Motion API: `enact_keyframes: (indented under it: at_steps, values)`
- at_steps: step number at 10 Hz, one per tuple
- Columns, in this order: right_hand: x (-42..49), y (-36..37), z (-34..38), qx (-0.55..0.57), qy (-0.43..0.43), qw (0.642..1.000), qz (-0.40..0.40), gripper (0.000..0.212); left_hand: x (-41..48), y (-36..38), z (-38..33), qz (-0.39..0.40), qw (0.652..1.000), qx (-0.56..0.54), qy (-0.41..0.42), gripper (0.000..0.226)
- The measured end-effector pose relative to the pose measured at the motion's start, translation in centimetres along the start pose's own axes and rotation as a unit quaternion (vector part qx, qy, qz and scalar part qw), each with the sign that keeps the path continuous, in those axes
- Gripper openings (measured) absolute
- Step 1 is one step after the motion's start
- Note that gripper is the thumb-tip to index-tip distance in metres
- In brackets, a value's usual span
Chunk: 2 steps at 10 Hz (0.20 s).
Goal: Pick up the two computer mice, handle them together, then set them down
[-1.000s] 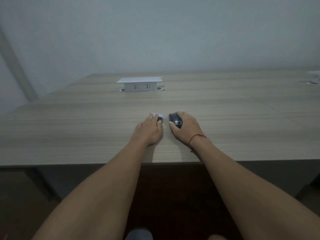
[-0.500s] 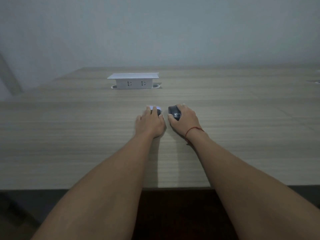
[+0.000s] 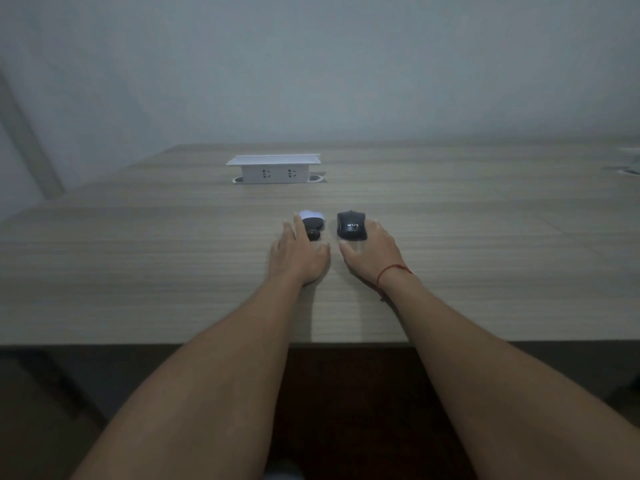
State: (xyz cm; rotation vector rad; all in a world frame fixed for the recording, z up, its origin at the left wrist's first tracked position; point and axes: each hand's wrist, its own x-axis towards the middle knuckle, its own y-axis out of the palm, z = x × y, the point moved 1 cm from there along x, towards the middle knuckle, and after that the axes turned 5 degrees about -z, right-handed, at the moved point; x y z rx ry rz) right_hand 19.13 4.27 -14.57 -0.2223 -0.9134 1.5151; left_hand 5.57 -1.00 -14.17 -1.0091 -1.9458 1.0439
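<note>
Two computer mice rest side by side on the wooden table [image 3: 138,271]. The left one is a white and black mouse [image 3: 311,221]; the right one is a black mouse [image 3: 351,226] with white lettering. My left hand [image 3: 298,258] lies just behind the white and black mouse, with its fingers spread along the mouse's left side. My right hand [image 3: 372,252], with a red string at the wrist, lies behind and to the right of the black mouse. Its fingertips are by the mouse's right edge. Neither hand is closed around a mouse.
A white pop-up socket box [image 3: 273,169] stands farther back on the table, left of centre. A small pale object [image 3: 628,164] sits at the far right edge. The table's front edge runs just under my forearms, and a grey wall rises behind.
Both hands have slid back off the mice, so more of each mouse now shows. The mice stay on the table. The camera view has shifted slightly.
</note>
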Motion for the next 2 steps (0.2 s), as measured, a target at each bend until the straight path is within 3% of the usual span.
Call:
enact_keyframes:
  at_steps: [1, 2]
  values:
    - [-2.4, -1.0, 0.2, -0.030, 0.008, 0.999, 0.032, 0.075, -2.5, -0.5, 0.4, 0.009, 1.000, 0.025, -0.006, 0.086]
    - [-4.2, -1.8, 0.3, -0.052, 0.009, 0.998, 0.033, 0.073, -4.1, -0.9, 0.8, 0.010, 0.999, 0.051, -0.008, 0.082]
